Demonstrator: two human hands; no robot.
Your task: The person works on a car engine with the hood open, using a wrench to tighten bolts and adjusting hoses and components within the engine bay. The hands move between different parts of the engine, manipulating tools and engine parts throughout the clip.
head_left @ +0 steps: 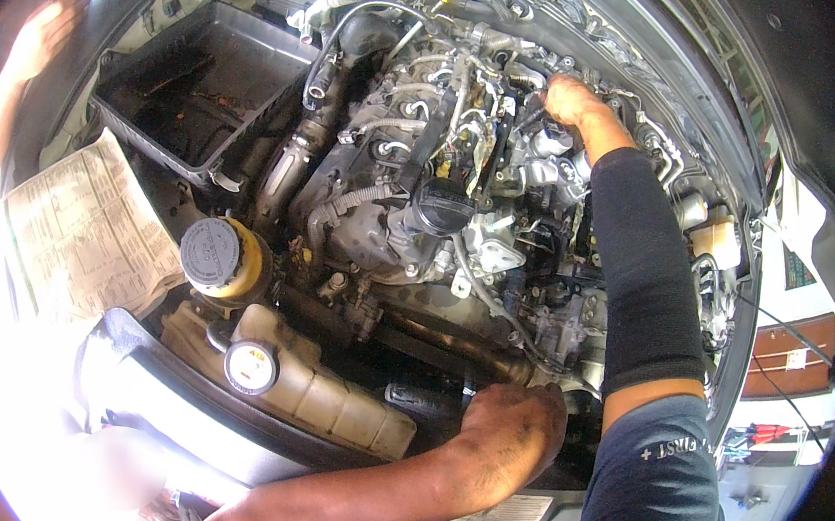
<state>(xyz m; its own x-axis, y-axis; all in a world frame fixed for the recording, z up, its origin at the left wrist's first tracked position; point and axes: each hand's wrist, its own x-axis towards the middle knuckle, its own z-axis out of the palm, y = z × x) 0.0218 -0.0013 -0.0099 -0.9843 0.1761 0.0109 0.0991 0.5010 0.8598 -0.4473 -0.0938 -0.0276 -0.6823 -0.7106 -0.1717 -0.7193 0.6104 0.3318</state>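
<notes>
My left hand [513, 433], bare and smudged with dark grime, is low at the front of the engine [448, 153]. Its fingers curl down beside a metal pipe end [508, 365]; whatever they grip is hidden beneath the hand. Stretched far across the bay, my right arm wears a black sleeve [643, 272]. At the engine's back right, my right hand [576, 100] is closed among hoses and metal fittings, its fingertips out of sight. Between the hands are a black round oil filler cap [443, 208] and a bare metal bracket [492, 251].
An open black air filter box [209, 29] stands at the left, with a printed sheet [89, 229] near it. Closer are a grey-capped yellowish reservoir [212, 253] and a translucent coolant tank [333, 403]. Another person's hand [42, 39] shows at the far left. The raised hood [816, 88] borders the right.
</notes>
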